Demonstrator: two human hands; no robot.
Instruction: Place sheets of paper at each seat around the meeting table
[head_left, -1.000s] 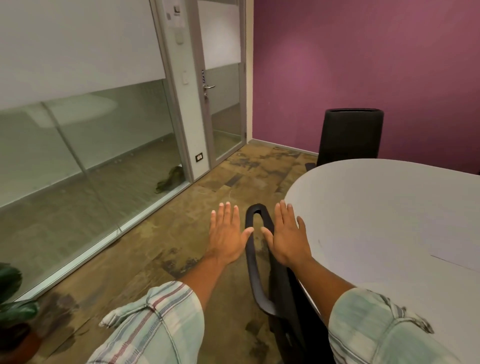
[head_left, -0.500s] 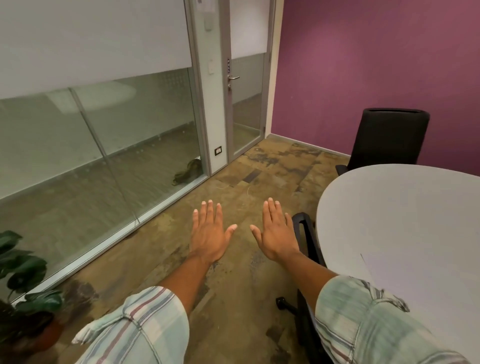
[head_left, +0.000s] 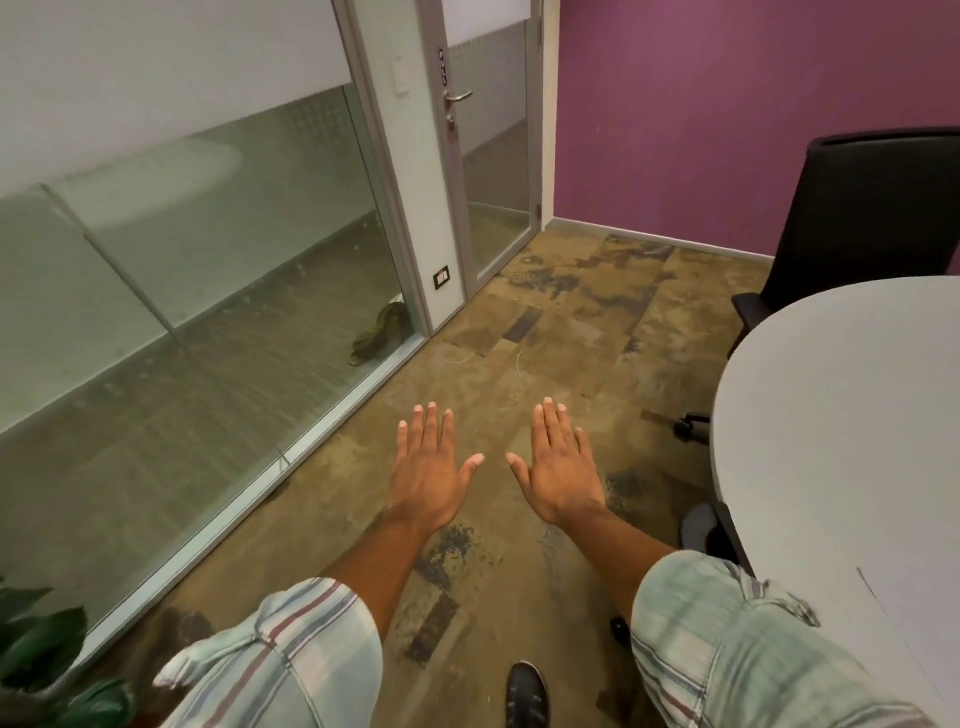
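1. The left hand (head_left: 428, 467) is held out flat over the floor (head_left: 545, 322), palm down, fingers straight and close together, thumb spread toward the other hand. It holds nothing.
2. The right hand (head_left: 561, 467) mirrors it: flat, palm down, fingers extended and pointing away from the person, thumb angled inward. It too is empty.
3. The two hands are side by side, apart, with a gap between the thumb tips; neither touches anything.
4. Both forearms come out of rolled, pale striped sleeves (head_left: 727, 634) at the bottom of the view.
5. The rounded end of the pale grey tabletop (head_left: 841, 415) fills the right side, well to the right of the hands.
6. One sheet of paper (head_left: 914, 623) lies flat on the tabletop at the lower right, near the right sleeve. Only a faint dark edge marks it, running from near the sleeve toward the lower right; most of the sheet is cut off by the frame, so its long axis cannot be told.
7. A black chair (head_left: 872, 208) stands at the far end of the tabletop, against the purple wall (head_left: 727, 104), its back upright.
8. Parts of a second chair (head_left: 722, 530) show at the near edge of the tabletop, beside the right forearm, mostly hidden under the tabletop.
9. A glass partition (head_left: 182, 260) and a glass door (head_left: 483, 156) with a metal handle line the left side.
10. Dark green plant leaves (head_left: 41, 649) sit at the lower left corner.
11. A dark shoe (head_left: 527, 693) shows on the floor at the bottom, between the sleeves.
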